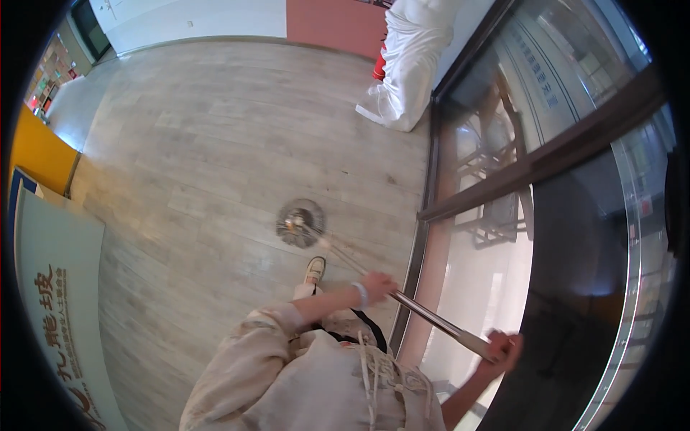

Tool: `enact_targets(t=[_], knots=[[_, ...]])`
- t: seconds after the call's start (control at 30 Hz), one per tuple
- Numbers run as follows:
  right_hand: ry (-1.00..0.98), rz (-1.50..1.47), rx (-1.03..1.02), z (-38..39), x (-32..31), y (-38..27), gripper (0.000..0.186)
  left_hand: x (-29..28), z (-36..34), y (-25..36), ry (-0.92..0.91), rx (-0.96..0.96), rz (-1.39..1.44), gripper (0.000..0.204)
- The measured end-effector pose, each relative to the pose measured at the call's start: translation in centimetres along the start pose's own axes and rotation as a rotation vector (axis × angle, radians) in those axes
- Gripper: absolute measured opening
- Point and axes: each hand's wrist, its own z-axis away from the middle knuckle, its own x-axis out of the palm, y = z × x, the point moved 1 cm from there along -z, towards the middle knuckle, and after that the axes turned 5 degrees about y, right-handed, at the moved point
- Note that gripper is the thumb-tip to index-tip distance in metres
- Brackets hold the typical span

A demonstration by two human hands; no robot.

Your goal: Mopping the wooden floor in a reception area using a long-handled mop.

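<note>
A mop (424, 310) with a long metallic pole slants across in front of me. Its round, grey, stringy head (300, 223) rests on the floor ahead of my shoe and is smeared by motion. My left hand (376, 287), with a pale band at the wrist, is closed around the middle of the pole. Higher up, my right hand (505, 352) is wrapped round the light-coloured grip at the pole's upper end, off to my right.
Greyish wood-look floor (194, 151) spreads ahead. A dark-framed glass door (489, 208) runs close along my right, with chairs behind it. White draped sheeting (413, 68) hangs at the far right, beside a red object (379, 66). A pale sign panel (61, 280) stands at left.
</note>
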Motion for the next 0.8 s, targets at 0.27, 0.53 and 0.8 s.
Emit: enact_targets(t=[0.27,0.53,0.8], knots=[[-0.579,0.154,0.342,2.9,19.9,15.6,0.021,-6.9,11.7,-19.2,-0.076,-0.956,-0.054,0.089],[-0.150,0.159,0.246,-3.3,16.9,8.9,0.036,-5.6,3.0,-16.1,0.160,-0.463,0.003,0.083],[0.335,0.518,-0.268,-0.1,16.1,-6.3,0.039,-6.1,-11.0,-2.0,0.086,0.177,0.284,0.072]])
